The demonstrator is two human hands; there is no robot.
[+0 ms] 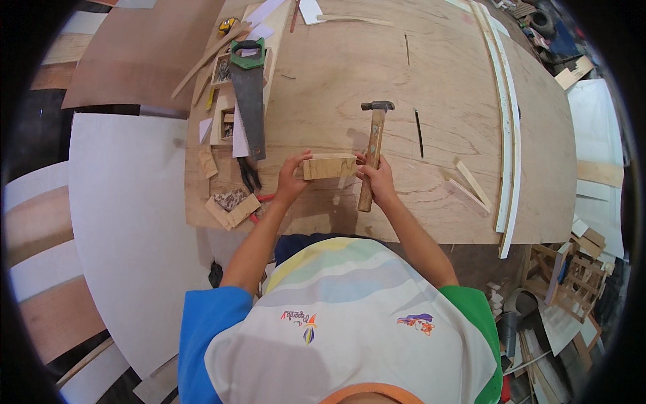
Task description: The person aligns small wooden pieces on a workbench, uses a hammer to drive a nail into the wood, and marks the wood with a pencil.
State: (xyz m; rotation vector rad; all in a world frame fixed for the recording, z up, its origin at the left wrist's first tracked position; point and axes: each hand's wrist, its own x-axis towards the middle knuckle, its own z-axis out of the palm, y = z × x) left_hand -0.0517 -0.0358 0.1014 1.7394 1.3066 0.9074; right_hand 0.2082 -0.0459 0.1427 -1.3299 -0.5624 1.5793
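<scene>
A small wooden box or block (330, 168) is held level above the plywood table, its pale grained side facing me; whether it is hollow I cannot tell. My left hand (292, 179) is closed on its left end. My right hand (379, 182) grips the wooden handle of a claw hammer (376, 135), which stands nearly upright with its dark head away from me. The fingertips of that same hand also reach the right end of the wooden piece.
A green-handled handsaw (250, 101) lies over wooden trays of small parts at the left. Red-handled pliers (264, 198) lie beside a small wooden frame (242, 211). Right of the hammer are a pencil (419, 133), two short strips (473, 185) and long battens (508, 135).
</scene>
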